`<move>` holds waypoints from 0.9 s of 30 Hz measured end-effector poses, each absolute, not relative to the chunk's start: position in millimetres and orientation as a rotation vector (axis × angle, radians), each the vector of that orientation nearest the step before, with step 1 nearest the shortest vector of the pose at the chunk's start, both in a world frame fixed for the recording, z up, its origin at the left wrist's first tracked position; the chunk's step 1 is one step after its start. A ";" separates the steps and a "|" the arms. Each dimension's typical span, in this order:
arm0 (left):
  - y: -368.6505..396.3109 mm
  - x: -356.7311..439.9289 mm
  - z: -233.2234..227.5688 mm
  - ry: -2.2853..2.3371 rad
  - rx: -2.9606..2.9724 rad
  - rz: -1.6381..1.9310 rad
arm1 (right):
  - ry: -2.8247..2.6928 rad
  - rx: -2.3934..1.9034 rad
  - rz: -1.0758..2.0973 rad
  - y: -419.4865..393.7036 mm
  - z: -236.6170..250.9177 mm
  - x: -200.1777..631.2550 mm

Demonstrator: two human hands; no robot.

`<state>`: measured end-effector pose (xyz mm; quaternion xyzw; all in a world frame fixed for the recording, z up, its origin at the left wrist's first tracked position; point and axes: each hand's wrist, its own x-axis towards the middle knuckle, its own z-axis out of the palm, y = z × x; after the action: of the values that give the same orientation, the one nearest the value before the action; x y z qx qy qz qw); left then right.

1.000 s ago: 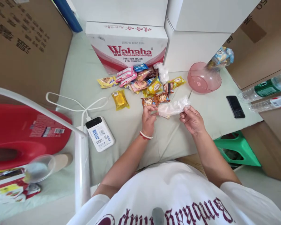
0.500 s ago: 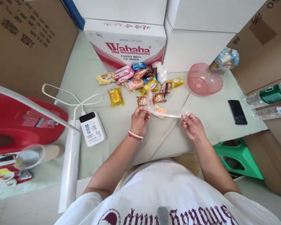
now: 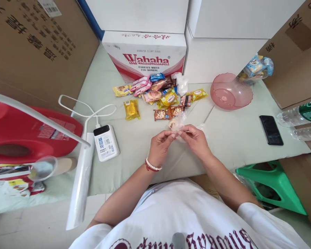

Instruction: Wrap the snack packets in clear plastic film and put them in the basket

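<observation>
My left hand (image 3: 159,148) and my right hand (image 3: 196,141) meet over the near middle of the table, fingertips almost touching. Both pinch a thin clear plastic bag (image 3: 181,118), which bunches up above the fingers. More clear plastic (image 3: 202,130) spreads out beside my right hand. A pale wrapped snack (image 3: 172,123) shows partly behind the film. Just beyond lie brown cookie packets (image 3: 162,114), and past them a pile of wrapped snacks (image 3: 151,95) in pink, blue and yellow. A single yellow packet (image 3: 131,110) lies left of the pile.
A pink translucent bowl (image 3: 232,91) stands right of the snacks, with a black phone (image 3: 271,130) farther right. On the left are a white power bank (image 3: 106,143) with its cable, a plastic roll (image 3: 80,186) and a red container (image 3: 36,131). A Wahaha box (image 3: 147,57) stands behind.
My hands have come together from a wide spread. The plastic bag, stretched straight between them before, is now bunched at my fingertips. The camera view has shifted slightly.
</observation>
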<state>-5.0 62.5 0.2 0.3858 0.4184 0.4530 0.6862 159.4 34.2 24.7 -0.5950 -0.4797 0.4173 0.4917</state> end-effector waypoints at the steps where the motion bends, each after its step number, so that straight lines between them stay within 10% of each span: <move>1: 62.4 -7.6 0.7 0.953 0.829 1.034 | -1.052 -1.421 1.036 39.1 20.9 156.7; 27: 50.5 -5.7 -6.0 1.098 0.698 1.023 | -0.725 -1.548 1.179 12.3 -1.0 155.2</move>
<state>-5.7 50.5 -6.0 0.3106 0.4884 0.4549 0.6768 155.2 12.3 -1.0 -0.6424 -0.3007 0.4890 0.5077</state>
